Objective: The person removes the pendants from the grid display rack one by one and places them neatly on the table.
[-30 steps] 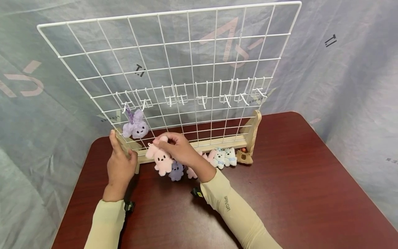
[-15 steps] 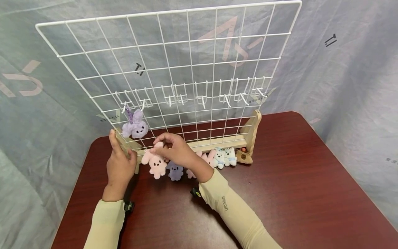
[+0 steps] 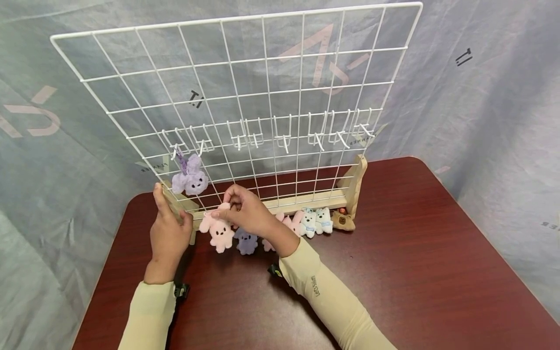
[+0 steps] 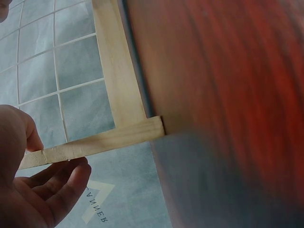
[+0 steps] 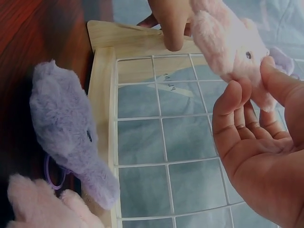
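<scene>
My right hand pinches a pink plush bunny keychain near its head and ear, in front of the grid's lower left. In the right wrist view the thumb and fingertips press the pink plush from both sides. My left hand holds the left wooden foot of the stand, thumb on one face and fingers on the other in the left wrist view. A light purple plush bunny hangs from a left hook of the white wire grid. A darker purple plush lies below my right hand.
Several white hooks line one row of the grid. Pink plushes, partly hidden by my right wrist, two white bear plushes and a brown plush lie along the wooden base. Dark red tabletop extends right; grey cloth hangs behind.
My right hand has brought the pink bunny left and slightly down; lately only its fingers shifted a little at the ear. The left hand stays on the stand.
</scene>
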The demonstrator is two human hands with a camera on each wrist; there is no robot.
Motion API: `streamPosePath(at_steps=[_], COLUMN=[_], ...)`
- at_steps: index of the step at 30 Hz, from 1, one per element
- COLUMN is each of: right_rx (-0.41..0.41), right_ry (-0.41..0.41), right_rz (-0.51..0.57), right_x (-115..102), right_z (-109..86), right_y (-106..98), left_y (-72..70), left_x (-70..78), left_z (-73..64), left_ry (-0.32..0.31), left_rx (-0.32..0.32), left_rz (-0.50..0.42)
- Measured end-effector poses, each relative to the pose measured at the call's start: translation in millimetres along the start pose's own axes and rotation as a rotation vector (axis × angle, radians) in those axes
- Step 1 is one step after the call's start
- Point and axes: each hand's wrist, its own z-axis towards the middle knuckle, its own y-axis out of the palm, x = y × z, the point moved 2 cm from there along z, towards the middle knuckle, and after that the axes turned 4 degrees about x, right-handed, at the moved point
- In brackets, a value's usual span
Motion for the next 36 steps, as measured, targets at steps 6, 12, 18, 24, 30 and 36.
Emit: streamPosePath(at_steps=[6,12,18,24,30,36], right_rx=[-0.001,-0.011,-0.035,-0.027,-0.046,-0.079], right_ry=[0.008,0.031,0.045,0.033,0.085,0.131], right_rz=[-0.074,-0.145,-0.179,-0.206,-0.234,-0.265], right_x=[3.9,7.3,11.2,12.3,14.0,15.9], right_z=[-0.4,-1.3,-1.0,-0.6,-1.0,-1.9], right_y=[0.4,0.7,2.0,2.3,4.0,5.5], left_y=[0.6,1.2,0.8,0.9,0.9,1.4], left_x=[-0.2,-0.6,-0.6,-0.4,-0.6,-0.6], left_z=[0.0,0.1,0.2,0.2,0.5,0.1], left_ry=[-0.008,-0.011,-0.015,-0.015,-0.015,-0.016], left_rx=[-0.003,-0.002,0.004,-0.002,0.0,-0.005], left_rz=[0.002,0.003,0.001,-0.002,-0.006,-0.006])
